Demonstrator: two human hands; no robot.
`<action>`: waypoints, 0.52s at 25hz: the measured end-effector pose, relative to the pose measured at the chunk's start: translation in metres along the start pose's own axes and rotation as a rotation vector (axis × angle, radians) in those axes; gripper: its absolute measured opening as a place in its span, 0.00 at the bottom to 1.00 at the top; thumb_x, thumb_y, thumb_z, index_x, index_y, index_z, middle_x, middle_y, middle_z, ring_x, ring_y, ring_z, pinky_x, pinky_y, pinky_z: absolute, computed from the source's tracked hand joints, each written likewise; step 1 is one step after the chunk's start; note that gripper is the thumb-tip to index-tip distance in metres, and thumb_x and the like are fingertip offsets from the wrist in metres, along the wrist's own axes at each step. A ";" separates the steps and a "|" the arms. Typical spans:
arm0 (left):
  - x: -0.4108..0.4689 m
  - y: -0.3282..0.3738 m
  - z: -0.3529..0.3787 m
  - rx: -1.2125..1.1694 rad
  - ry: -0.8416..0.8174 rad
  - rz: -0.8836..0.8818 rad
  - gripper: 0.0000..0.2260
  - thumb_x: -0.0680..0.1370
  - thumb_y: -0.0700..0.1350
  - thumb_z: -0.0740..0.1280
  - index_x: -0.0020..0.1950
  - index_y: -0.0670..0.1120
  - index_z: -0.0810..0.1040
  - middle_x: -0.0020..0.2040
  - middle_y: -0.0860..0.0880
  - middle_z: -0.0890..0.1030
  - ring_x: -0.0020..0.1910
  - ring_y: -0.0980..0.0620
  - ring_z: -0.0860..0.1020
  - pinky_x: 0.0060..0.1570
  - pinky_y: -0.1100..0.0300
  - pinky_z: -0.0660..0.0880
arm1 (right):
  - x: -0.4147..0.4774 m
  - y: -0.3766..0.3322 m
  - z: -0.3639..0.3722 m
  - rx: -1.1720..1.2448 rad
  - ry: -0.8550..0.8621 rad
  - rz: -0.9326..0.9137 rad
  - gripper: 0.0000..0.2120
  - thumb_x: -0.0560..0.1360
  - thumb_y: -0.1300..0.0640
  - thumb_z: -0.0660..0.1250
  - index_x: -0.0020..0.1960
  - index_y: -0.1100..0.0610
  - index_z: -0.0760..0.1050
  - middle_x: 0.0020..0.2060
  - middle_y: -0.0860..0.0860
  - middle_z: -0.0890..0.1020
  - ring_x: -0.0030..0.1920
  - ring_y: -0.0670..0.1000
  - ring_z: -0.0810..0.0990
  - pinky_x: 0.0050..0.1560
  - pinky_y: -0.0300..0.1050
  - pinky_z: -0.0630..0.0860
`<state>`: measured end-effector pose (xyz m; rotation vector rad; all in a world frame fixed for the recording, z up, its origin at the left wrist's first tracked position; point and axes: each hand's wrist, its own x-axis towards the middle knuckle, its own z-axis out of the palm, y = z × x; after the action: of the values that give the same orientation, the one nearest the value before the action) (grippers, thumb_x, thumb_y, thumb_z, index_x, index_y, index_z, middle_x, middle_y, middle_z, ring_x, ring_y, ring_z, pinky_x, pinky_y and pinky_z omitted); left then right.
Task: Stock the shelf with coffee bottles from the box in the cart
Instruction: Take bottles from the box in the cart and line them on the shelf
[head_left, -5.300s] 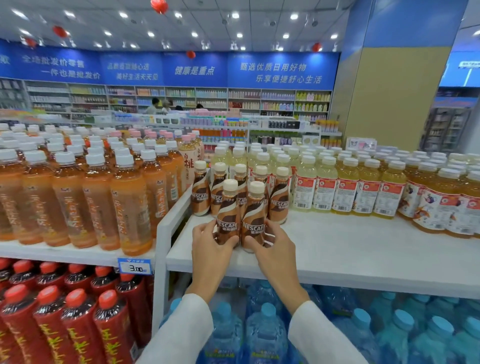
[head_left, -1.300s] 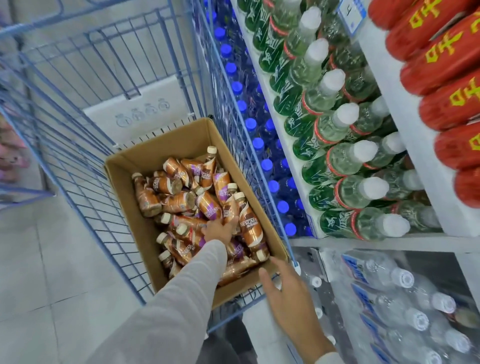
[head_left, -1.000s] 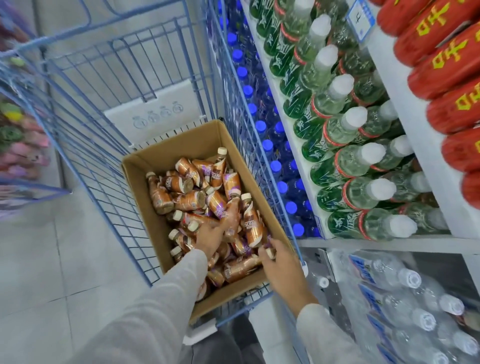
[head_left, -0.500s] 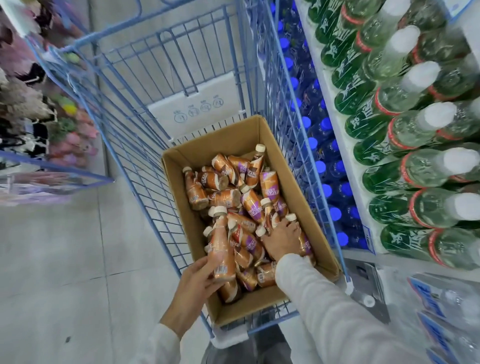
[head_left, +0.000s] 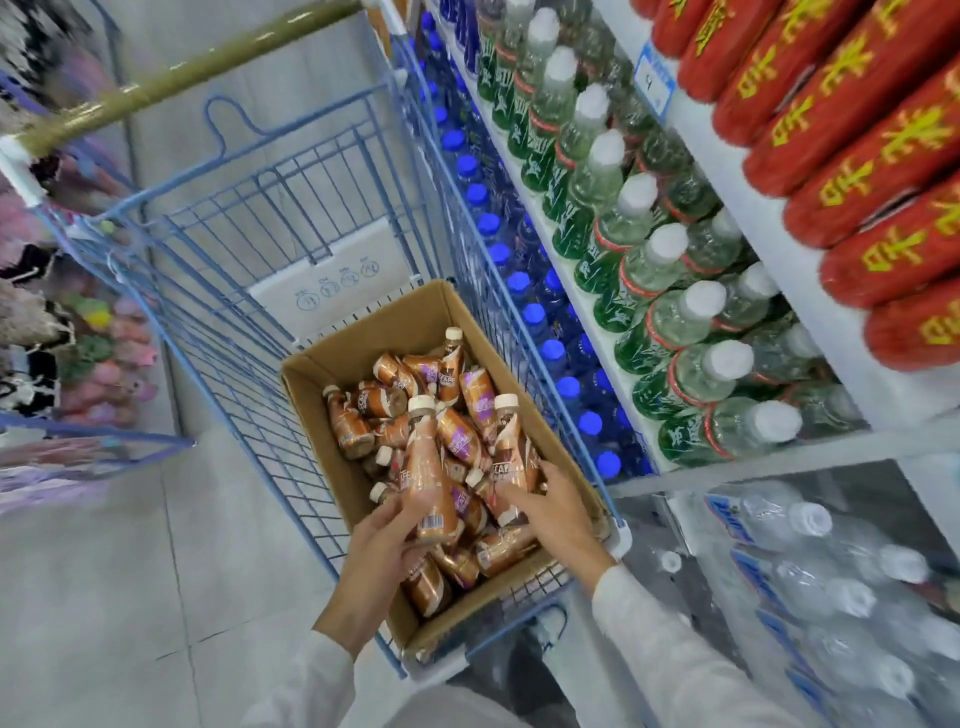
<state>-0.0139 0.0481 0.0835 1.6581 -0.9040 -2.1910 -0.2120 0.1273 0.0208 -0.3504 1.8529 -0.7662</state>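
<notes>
We count one cart (head_left: 291, 218), one cardboard box (head_left: 363, 332), one coffee bottle (head_left: 426, 483) in the left hand (head_left: 379, 551), one more (head_left: 511, 447) in the right hand (head_left: 550, 514), a boxed heap (head_left: 457, 436) too jumbled to number, and roughly seven red bottles (head_left: 852, 135).

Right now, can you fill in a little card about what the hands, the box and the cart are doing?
Cart: blue wire, parked beside the shelf
Shelf goods: green bottles below, red bottles above
Box: cardboard, open, inside the cart, holding a jumbled pile of coffee bottles
Left hand: holds a raised bottle upright above the pile
Right hand: grips a second bottle low in the pile
Placed on shelf: neither of these two yet
</notes>
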 end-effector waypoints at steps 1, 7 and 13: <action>-0.007 0.007 0.012 0.019 -0.013 0.033 0.25 0.75 0.54 0.74 0.69 0.46 0.77 0.60 0.45 0.85 0.57 0.43 0.85 0.54 0.55 0.82 | -0.018 -0.008 -0.013 0.062 0.022 -0.041 0.30 0.68 0.37 0.74 0.67 0.45 0.74 0.60 0.44 0.81 0.60 0.48 0.81 0.64 0.52 0.76; -0.056 0.037 0.094 0.101 -0.140 0.235 0.24 0.71 0.54 0.76 0.65 0.49 0.79 0.55 0.51 0.87 0.50 0.42 0.86 0.50 0.55 0.82 | -0.126 -0.045 -0.099 0.409 0.207 -0.274 0.19 0.69 0.40 0.76 0.58 0.43 0.78 0.49 0.40 0.86 0.51 0.44 0.85 0.55 0.48 0.79; -0.116 0.047 0.219 0.223 -0.436 0.385 0.18 0.72 0.50 0.74 0.59 0.44 0.83 0.57 0.41 0.86 0.48 0.44 0.86 0.47 0.54 0.84 | -0.239 -0.048 -0.197 0.572 0.563 -0.501 0.16 0.67 0.45 0.77 0.54 0.42 0.79 0.46 0.42 0.86 0.46 0.43 0.85 0.48 0.47 0.82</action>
<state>-0.1890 0.1449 0.2376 0.9725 -1.4867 -2.2638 -0.2988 0.2937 0.2717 -0.2370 1.9585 -1.8379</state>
